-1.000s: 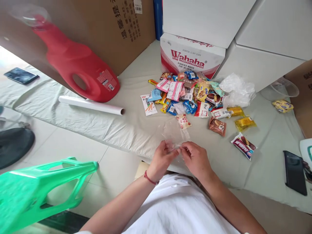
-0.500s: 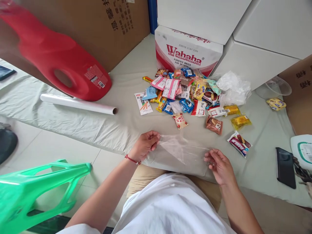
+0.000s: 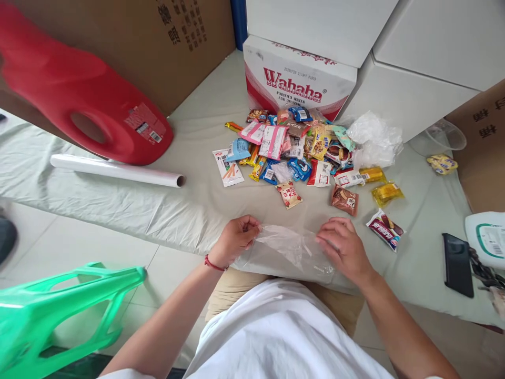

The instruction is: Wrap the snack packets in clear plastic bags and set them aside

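A clear thin plastic bag (image 3: 290,250) hangs loosely just above the front edge of the cloth-covered surface. My left hand (image 3: 239,237), with a red cord at the wrist, pinches its upper left corner between thumb and fingers. At the bag's upper right side is my right hand (image 3: 341,247), its fingers stretched out and a little apart, with the fingertips at the film. Whether those fingertips touch the film is hard to see. Beyond the bag lies a heap of wrapped snacks (image 3: 272,142). A brown snack packet (image 3: 344,200) and a cracker packet (image 3: 290,195) lie closest.
Behind the heap stands a Wahaba-style water carton (image 3: 300,79). Crumpled clear plastic (image 3: 374,139) sits right of it. On the left are a red jug (image 3: 118,110) and a white roll (image 3: 118,171). A phone (image 3: 457,266) lies at right; a green stool (image 3: 71,310) stands on the floor.
My right hand has shifted left and up along the bag, its fingers straightening from a pinch. The bag is slacker between my hands. My left hand keeps its hold.
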`<action>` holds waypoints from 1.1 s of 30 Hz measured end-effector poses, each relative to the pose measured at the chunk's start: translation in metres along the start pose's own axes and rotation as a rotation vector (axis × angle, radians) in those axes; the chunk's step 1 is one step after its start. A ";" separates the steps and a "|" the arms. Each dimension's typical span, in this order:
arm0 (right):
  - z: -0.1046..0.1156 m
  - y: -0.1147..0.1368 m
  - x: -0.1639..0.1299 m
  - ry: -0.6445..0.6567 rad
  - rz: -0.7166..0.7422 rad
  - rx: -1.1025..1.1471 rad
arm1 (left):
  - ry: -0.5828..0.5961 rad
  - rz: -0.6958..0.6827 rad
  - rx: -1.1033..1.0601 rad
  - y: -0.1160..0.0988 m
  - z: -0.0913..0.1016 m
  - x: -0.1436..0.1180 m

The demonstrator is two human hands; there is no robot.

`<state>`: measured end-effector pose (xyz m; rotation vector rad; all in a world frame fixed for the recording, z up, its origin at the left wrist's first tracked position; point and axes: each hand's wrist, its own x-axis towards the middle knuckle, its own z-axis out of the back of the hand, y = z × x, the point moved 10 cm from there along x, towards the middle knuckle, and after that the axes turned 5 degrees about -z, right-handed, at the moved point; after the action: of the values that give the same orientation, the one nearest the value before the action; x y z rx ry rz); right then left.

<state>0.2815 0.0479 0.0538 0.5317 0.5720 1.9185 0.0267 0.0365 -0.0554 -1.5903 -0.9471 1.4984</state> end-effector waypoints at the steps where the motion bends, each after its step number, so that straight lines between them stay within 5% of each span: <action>1: -0.001 -0.010 0.008 -0.043 -0.069 0.104 | -0.002 0.004 0.017 0.001 0.004 -0.002; 6: -0.023 -0.099 0.013 -0.167 -0.679 0.698 | -0.033 0.039 0.080 0.013 0.033 -0.013; 10: -0.043 -0.120 0.007 -0.085 -0.852 0.771 | -0.148 -0.053 0.304 0.009 0.048 -0.023; 14: -0.047 -0.111 0.007 -0.035 -0.801 0.726 | -0.319 -0.462 0.718 -0.044 0.035 -0.037; 17: -0.046 -0.109 0.008 -0.013 -0.763 0.688 | -0.211 -0.641 0.837 -0.064 0.006 -0.032; 19: -0.044 -0.114 0.008 -0.006 -0.756 0.656 | -0.178 -0.574 0.788 -0.062 0.005 -0.015; 23: -0.018 -0.120 0.006 -0.020 -0.693 0.352 | -0.331 -0.293 0.615 -0.047 0.036 0.016; 27: 0.051 -0.070 0.000 -0.340 -0.392 -0.120 | -0.346 -0.249 0.644 -0.046 0.042 0.028; 29: 0.060 -0.040 -0.004 -0.395 -0.315 -0.112 | -0.410 -0.324 0.712 -0.052 0.043 0.024; 31: 0.028 -0.020 0.003 -0.155 -0.308 0.038 | -0.577 -0.516 0.823 -0.067 0.044 0.007; 33: -0.025 -0.002 0.009 0.186 -0.322 0.141 | -0.669 -0.763 0.970 -0.081 0.032 -0.014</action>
<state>0.2648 0.0531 0.0334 0.3267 0.8638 1.6375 -0.0082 0.0617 0.0220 0.0034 -0.8020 1.5251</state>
